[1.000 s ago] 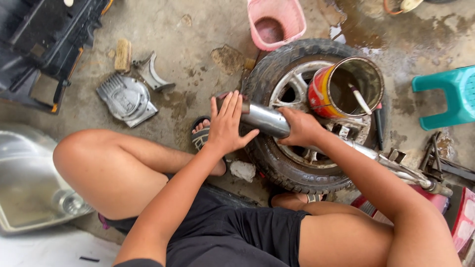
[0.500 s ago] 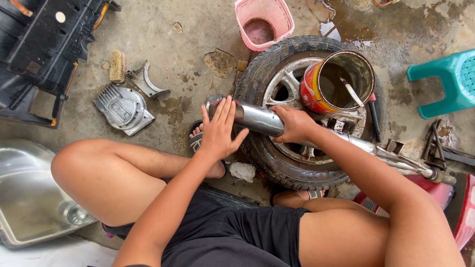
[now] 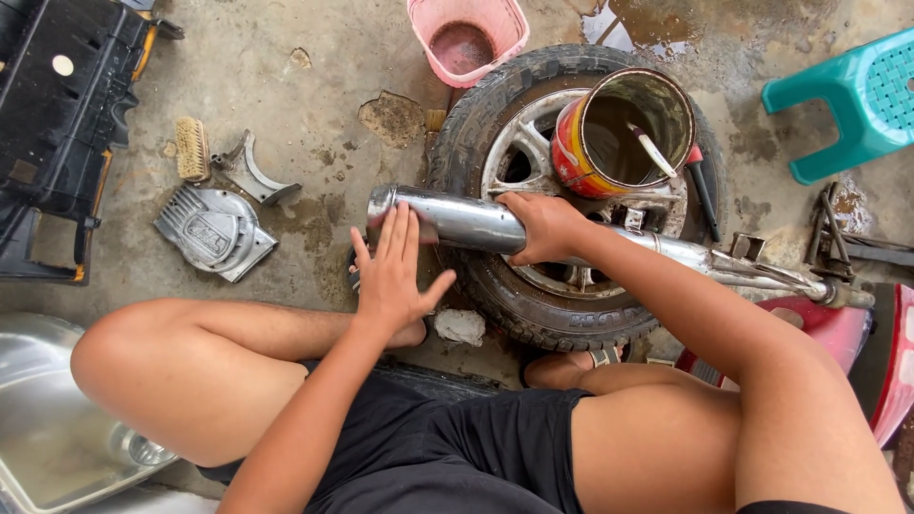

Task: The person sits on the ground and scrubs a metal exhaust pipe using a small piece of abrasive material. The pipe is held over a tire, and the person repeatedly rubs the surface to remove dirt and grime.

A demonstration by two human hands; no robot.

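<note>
The far end of the metal exhaust pipe (image 3: pixel 476 221) is partly covered by both hands, and its thin right end runs off behind the person's right forearm toward a red bike part (image 3: pixel 881 352) that the frame's right edge cuts off. The pipe lies across a tyre with an alloy wheel (image 3: pixel 495 143), which rests flat on the concrete floor. A paint tin (image 3: pixel 581 152) stands on the wheel hub, hiding its centre; what the stick (image 3: pixel 652 150) inside it is cannot be made out.

The left hand (image 3: pixel 392 276) is flat, fingers straight and close together, thumb spread, palm pressed against the pipe's left end near its cap. The right hand (image 3: pixel 543 227) is curled over the top of the pipe, fingers wrapped round it and gripping.

To the left lie a scrubbing brush (image 3: pixel 192 148) and a ribbed engine cover (image 3: pixel 214 231). A steel basin (image 3: pixel 48 428) at near left is cut off.
</note>
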